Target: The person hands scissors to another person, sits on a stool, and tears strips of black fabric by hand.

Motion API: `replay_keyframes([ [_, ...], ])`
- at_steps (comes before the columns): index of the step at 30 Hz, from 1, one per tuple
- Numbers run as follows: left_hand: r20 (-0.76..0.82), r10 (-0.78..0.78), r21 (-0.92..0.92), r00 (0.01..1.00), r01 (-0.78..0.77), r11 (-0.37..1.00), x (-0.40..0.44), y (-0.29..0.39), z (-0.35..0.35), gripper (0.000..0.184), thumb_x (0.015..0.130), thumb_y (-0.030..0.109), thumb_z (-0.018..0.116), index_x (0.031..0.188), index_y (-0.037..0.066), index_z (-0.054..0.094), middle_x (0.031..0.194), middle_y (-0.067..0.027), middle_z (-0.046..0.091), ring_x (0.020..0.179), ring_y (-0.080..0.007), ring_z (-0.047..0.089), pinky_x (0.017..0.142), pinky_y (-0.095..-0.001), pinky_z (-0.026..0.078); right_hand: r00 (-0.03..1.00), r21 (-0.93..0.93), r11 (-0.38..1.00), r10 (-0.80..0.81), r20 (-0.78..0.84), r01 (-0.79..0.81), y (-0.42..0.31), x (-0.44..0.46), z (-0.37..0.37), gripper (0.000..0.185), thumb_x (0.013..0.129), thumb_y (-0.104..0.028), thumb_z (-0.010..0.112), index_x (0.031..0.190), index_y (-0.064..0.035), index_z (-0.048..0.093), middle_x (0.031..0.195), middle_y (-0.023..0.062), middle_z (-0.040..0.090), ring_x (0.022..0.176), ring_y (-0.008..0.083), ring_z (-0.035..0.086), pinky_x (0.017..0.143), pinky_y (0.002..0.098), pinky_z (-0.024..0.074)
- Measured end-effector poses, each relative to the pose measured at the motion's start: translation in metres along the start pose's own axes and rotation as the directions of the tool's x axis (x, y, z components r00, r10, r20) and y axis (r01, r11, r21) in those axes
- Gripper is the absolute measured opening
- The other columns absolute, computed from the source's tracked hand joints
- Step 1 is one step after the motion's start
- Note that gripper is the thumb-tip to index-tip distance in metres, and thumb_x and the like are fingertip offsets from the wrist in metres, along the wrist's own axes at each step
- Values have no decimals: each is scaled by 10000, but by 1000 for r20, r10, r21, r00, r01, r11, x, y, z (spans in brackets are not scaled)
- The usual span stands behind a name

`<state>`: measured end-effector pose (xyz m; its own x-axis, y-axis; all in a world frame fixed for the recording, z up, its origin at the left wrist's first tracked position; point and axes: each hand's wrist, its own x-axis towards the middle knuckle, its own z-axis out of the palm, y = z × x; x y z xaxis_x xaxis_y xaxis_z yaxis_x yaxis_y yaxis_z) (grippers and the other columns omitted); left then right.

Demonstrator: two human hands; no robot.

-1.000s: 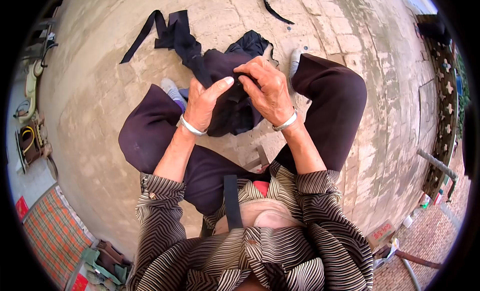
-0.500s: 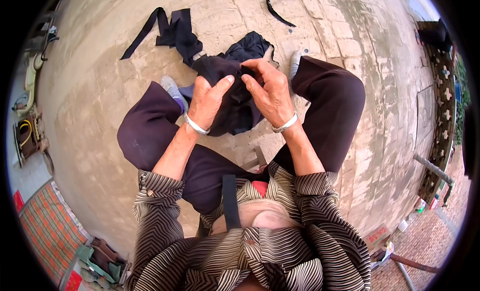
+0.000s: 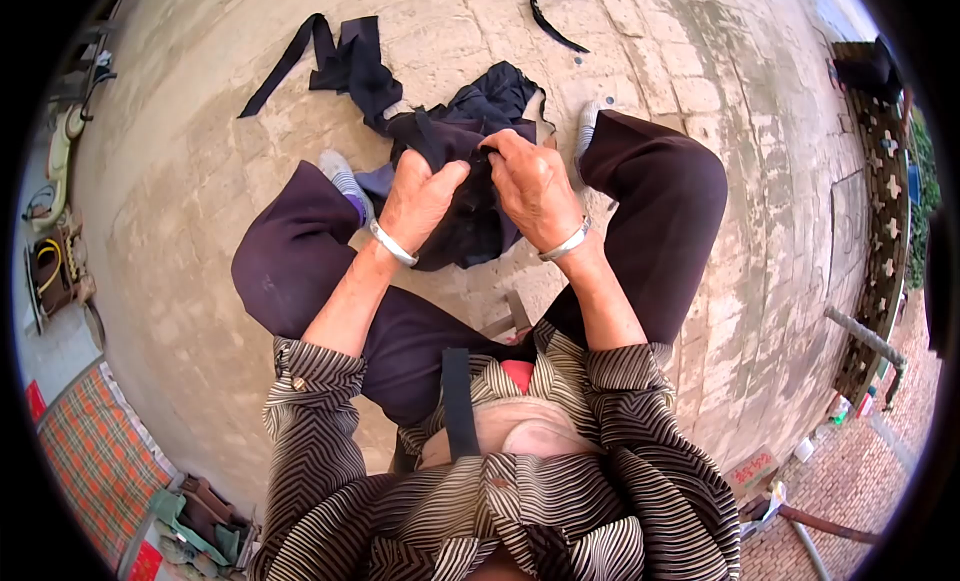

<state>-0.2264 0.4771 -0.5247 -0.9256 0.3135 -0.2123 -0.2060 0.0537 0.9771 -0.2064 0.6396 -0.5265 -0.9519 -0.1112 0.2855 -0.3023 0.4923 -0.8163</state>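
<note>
Dark cloth (image 3: 465, 231) hangs between my knees, held up by both hands. My left hand (image 3: 418, 196) is closed on its upper left part, thumb pressed against the fingers. Close to its right, my right hand (image 3: 528, 181) pinches the cloth's upper edge; the fingertips are partly hidden in the dark folds. A small gap separates the two hands. Beyond them a bunched black cloth (image 3: 497, 93) lies on the ground, and a wide black strip (image 3: 360, 71) stretches to the upper left. Another dark strip (image 3: 457, 401) lies across my lap.
A thin black strip (image 3: 545, 23) lies on the paved ground (image 3: 180, 231) farther off. At the left are a plaid cloth (image 3: 100, 451) and a green-and-brown pile (image 3: 200, 521). A metal pipe (image 3: 865, 333) and a cardboard piece (image 3: 752, 471) are at the right.
My thumbs have come down from a raised position, and both hands now grip the dark cloth more tightly. The cloth's upper part has shifted and spread between them.
</note>
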Motion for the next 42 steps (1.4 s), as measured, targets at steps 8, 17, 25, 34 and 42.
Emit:
replay_keyframes([
  [8, 72, -82, 15, 994, 81, 997, 5, -2, -1, 154, 794, 50, 565, 907, -26, 635, 793, 16, 607, 739, -65, 520, 678, -240, 444, 999, -178, 984, 17, 35, -11, -1, -7, 8, 118, 855, -12, 535, 972, -24, 537, 689, 216, 578, 692, 392, 617, 580, 447, 474],
  [17, 16, -48, 267, 999, 42, 963, 6, -44, 0, 120, 764, 36, 529, 845, -30, 588, 735, 30, 541, 674, -58, 451, 606, -242, 408, 999, -458, 888, -10, 52, 33, 10, -20, 20, 91, 809, -33, 546, 828, -48, 458, 678, 132, 558, 652, 333, 604, 570, 429, 470],
  [25, 26, -212, 313, 977, 193, 930, 6, -21, 0, 184, 752, 115, 551, 682, -40, 481, 617, -8, 451, 603, -86, 405, 552, -306, 379, 996, -429, 902, -15, 91, 52, 26, -25, 23, 202, 781, -19, 566, 983, -30, 549, 760, 151, 598, 729, 342, 613, 628, 438, 485],
  [34, -21, 318, 490, 948, -268, 830, 7, -50, 18, 192, 747, 97, 572, 652, -65, 529, 606, -264, 538, 547, -418, 561, 518, -435, 445, 997, -323, 945, 71, 22, -60, 31, -26, 22, 77, 817, -33, 532, 797, -27, 458, 666, 191, 574, 628, 410, 582, 553, 484, 456],
  [42, 29, 372, 604, 928, -313, 733, -10, -43, 21, 182, 752, 82, 583, 625, -41, 541, 609, -237, 559, 571, -425, 569, 511, -455, 440, 971, -170, 957, 221, -93, -234, 36, -25, 33, 78, 807, 3, 486, 875, -2, 524, 650, 261, 535, 653, 445, 571, 557, 496, 420],
])
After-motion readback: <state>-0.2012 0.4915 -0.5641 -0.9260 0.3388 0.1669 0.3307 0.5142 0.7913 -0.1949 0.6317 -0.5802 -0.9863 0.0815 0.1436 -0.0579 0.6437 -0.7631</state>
